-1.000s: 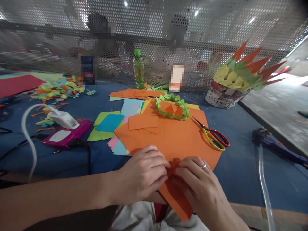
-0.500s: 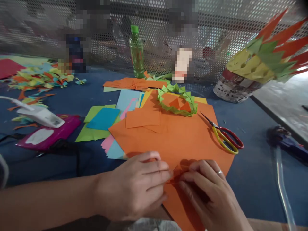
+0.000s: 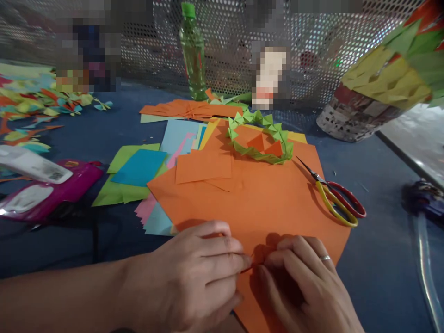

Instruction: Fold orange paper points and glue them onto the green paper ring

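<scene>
My left hand (image 3: 194,277) and my right hand (image 3: 305,286) meet at the near edge of a big orange paper sheet (image 3: 263,199). Both pinch a small folded orange paper piece (image 3: 258,256) between their fingertips; most of it is hidden by the fingers. A ring shows on my right hand. Beyond the hands, on the sheet, lie smaller orange squares (image 3: 204,166) and a ring of folded green paper pieces (image 3: 260,136) with orange pieces inside it.
Scissors (image 3: 335,196) with red and yellow handles lie right of the sheet. Coloured paper sheets (image 3: 135,173) are spread at the left, by a pink case (image 3: 52,194). A green bottle (image 3: 192,51) stands by the mesh screen. A basket (image 3: 350,118) of folded paper sits at the right.
The view has tipped down and closed in, so the table's things sit higher and larger. My hands stay together on the small orange piece, fingers shifting slightly.
</scene>
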Motion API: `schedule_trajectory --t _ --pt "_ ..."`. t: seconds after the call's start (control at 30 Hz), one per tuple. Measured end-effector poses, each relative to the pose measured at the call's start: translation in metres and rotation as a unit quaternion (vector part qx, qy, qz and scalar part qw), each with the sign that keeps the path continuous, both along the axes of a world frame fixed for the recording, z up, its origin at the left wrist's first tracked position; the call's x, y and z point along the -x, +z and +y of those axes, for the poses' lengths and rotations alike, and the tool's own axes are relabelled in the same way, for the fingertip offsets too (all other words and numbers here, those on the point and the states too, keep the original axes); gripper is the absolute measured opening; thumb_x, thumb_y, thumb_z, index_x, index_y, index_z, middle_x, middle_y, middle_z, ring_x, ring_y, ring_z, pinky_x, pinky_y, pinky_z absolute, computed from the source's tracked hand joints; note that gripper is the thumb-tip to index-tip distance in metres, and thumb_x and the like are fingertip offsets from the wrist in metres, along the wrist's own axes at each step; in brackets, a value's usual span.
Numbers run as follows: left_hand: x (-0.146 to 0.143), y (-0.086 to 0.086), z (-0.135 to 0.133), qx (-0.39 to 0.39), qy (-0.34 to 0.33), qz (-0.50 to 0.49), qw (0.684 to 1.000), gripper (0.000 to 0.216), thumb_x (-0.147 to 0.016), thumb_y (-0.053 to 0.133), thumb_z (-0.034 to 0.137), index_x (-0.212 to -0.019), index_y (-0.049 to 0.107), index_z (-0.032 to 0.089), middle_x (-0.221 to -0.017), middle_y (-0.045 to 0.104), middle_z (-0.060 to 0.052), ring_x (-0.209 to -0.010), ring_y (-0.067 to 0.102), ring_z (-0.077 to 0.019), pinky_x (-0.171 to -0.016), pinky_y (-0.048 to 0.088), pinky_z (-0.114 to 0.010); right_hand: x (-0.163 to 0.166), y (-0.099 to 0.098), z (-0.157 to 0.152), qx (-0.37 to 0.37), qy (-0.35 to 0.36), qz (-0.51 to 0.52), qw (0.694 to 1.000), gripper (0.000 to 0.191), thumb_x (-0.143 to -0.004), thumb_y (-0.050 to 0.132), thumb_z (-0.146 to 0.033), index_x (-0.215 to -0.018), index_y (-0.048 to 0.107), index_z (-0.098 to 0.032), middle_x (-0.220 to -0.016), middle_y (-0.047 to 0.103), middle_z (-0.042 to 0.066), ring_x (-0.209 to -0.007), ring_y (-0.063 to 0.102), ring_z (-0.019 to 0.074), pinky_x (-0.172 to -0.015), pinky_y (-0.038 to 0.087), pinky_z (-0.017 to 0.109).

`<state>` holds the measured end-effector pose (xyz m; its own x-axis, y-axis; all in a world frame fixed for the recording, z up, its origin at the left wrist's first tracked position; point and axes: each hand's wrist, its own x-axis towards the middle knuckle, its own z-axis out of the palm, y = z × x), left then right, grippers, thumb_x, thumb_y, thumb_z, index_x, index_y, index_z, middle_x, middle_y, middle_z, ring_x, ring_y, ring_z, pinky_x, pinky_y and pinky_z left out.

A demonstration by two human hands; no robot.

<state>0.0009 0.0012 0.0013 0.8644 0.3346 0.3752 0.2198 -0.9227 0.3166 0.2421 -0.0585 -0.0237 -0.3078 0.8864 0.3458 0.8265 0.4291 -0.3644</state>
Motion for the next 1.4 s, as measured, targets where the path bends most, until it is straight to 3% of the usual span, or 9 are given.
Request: schedule_trajectory --t 0.23,0.43,0.6,0.9,1.2,1.4 --pt "-0.004 0.0 0.001 0.0 0.017 -0.073 0.997 0.016 -0.099 0.059 0.017 -0.099 0.073 0.011 -0.105 0.079 -0.007 -0.097 0.07 -0.021 -0.1 0.05 -0.039 0.002 0.002 0.001 0.003 -0.014 0.006 1.0 0.011 -0.085 0.073 -0.023 -0.085 0.062 -0.026 -0.087 0.064 0.001 -0.086 0.058 0.0176 -0.076 0.047 0.03" --pt "-0.006 0.005 0.003 0.003 -0.006 -0.028 1.0 0.026 -0.102 0.053 0.018 -0.121 0.068 0.01 -0.105 0.077 -0.008 -0.098 0.068 -0.0206 -0.101 0.046 -0.039 0.0 0.001 0.002 -0.011 -0.001 0.003 1.0 0.014 -0.083 0.075 -0.023 -0.085 0.061 -0.025 -0.087 0.063 0.0 -0.085 0.056 0.0163 -0.075 0.045 0.028" --pt "-0.008 0.0 0.001 0.01 0.007 -0.028 1.0 0.022 -0.103 0.055 0.023 -0.112 0.072 0.011 -0.105 0.076 -0.007 -0.1 0.067 -0.0207 -0.104 0.043 -0.039 0.001 0.003 0.004 -0.011 -0.008 0.009 1.0 0.013 -0.085 0.073 -0.022 -0.085 0.06 -0.025 -0.086 0.063 -0.001 -0.084 0.056 0.0161 -0.076 0.044 0.028" --pt "-0.008 0.002 0.001 0.004 0.016 -0.009 1.0 0.023 -0.104 0.054 0.023 -0.113 0.072 0.012 -0.103 0.077 -0.004 -0.095 0.069 -0.0184 -0.103 0.042 -0.037 -0.005 0.003 0.001 0.013 -0.004 -0.01 1.0 0.014 -0.091 0.066 -0.022 -0.092 0.052 -0.024 -0.087 0.061 0.001 -0.081 0.055 0.0168 -0.076 0.044 0.03" --pt "-0.009 -0.001 -0.001 0.006 0.024 -0.014 1.0 0.02 -0.102 0.059 0.023 -0.111 0.073 0.012 -0.104 0.077 0.0 -0.094 0.067 -0.0158 -0.106 0.038 -0.034 -0.012 0.003 0.001 0.031 0.005 0.02 0.999 0.016 -0.094 0.052 -0.01 -0.102 0.054 -0.024 -0.094 0.064 0.002 -0.088 0.057 0.0159 -0.079 0.046 0.027" --pt "-0.008 -0.001 -0.002 -0.009 0.034 -0.024 0.999 0.02 -0.103 0.058 0.024 -0.11 0.073 0.012 -0.104 0.077 -0.001 -0.096 0.067 -0.0165 -0.107 0.038 -0.034 -0.011 0.005 -0.003 0.019 -0.004 0.028 0.999 0.013 -0.095 0.054 -0.013 -0.103 0.054 -0.023 -0.095 0.064 0.002 -0.09 0.057 0.0158 -0.081 0.046 0.027"
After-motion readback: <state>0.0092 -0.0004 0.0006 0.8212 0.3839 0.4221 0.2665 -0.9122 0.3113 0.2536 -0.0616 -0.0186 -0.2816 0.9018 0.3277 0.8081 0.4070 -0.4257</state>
